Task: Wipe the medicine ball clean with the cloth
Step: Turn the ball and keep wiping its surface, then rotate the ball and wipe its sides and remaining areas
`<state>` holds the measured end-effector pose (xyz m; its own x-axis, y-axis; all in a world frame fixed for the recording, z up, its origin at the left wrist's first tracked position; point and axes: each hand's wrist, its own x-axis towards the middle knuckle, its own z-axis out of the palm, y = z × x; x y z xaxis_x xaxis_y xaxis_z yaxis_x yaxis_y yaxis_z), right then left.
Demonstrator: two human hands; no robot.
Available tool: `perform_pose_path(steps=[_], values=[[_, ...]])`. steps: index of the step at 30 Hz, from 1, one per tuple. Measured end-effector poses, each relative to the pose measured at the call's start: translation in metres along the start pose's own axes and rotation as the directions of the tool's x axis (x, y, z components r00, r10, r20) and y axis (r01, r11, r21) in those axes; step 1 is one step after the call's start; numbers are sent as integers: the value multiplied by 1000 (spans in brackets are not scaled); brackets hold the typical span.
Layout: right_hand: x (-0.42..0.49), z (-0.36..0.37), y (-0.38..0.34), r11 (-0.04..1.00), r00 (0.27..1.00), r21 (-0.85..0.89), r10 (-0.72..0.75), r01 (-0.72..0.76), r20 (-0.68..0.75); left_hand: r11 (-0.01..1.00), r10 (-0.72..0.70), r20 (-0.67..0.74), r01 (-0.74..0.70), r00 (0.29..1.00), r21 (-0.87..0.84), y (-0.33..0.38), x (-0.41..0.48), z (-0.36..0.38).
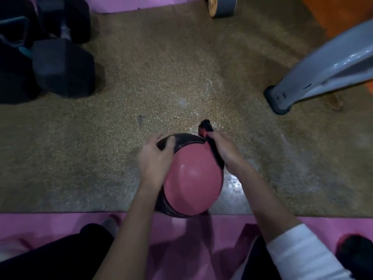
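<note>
- At the lower middle of the view, the medicine ball point(191, 182), pink with black bands, is seen at the near edge of the speckled brown floor point(161, 87), just beside the pink mat point(50, 225).
- The left grip point(154, 158) is curled over the ball's far-left side, with fingers and thumb laid on the black band; the ball is held.
- The right grip point(227, 152) is closed round the dark cloth point(215, 152), which is pressed against the ball's upper right side.
- One cloth end is left sticking out past the fingers, on the far side.
- A white sleeve point(302, 251) is worn on the right forearm.
- Black hex dumbbells point(62, 67) are piled at far left, well apart from the ball.
- A grey machine leg point(298, 87) is planted on the floor at right.
- A grey roller point(222, 6) with a wooden end is cut off by the top edge.
- Whether the ball's underside touches the floor cannot be told.
</note>
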<state>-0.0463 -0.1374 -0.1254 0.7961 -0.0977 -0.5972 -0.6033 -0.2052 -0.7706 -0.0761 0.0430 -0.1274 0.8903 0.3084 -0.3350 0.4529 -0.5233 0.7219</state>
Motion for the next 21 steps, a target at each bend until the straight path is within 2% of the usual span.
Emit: perform_pose_path(steps=[1, 2, 3, 4, 5, 7, 8, 12, 14, 16, 18, 19, 21], values=[[2, -4, 7, 996, 998, 73, 50, -52, 32, 989, -143, 47, 145, 989, -39, -9, 9, -5], [1, -7, 14, 984, 992, 139, 106, -115, 73, 927, -325, 151, 346, 934, -144, -16, 15, -8], [2, -8, 22, 961, 980, 208, 162, -184, 118, 820, -445, 297, 518, 845, -244, -20, 18, -10], [2, -9, 27, 929, 963, 271, 214, -252, 162, 721, -489, 416, 624, 766, -301, -20, 15, -10], [3, -10, 30, 903, 952, 315, 241, -292, 191, 661, -469, 501, 665, 727, -347, -19, 14, -8], [7, -13, 35, 881, 954, 377, 223, -286, 201, 689, -407, 543, 637, 735, -345, -14, 14, -4], [7, -14, 37, 874, 961, 410, 194, -261, 199, 714, -365, 532, 596, 764, -366, -11, 13, -3], [7, -21, 47, 789, 986, 602, 29, -123, 163, 714, -209, 394, 415, 895, -564, -12, 18, -1], [5, -21, 54, 783, 994, 620, -19, -53, 109, 748, -163, 290, 310, 943, -587, -15, 13, 3], [5, -16, 57, 842, 999, 540, -34, 7, 40, 863, -123, 197, 203, 973, -462, -18, 10, 8], [2, -13, 51, 911, 999, 412, -10, 22, -31, 964, -70, 121, 99, 990, -248, -14, 4, 9], [-1, -13, 48, 951, 995, 302, -30, 58, -98, 987, -50, 103, 65, 993, -145, -10, 2, 10], [-12, -5, 43, 986, 952, -51, -164, 156, -260, 999, -41, 94, 40, 995, 13, 4, -6, 17]])
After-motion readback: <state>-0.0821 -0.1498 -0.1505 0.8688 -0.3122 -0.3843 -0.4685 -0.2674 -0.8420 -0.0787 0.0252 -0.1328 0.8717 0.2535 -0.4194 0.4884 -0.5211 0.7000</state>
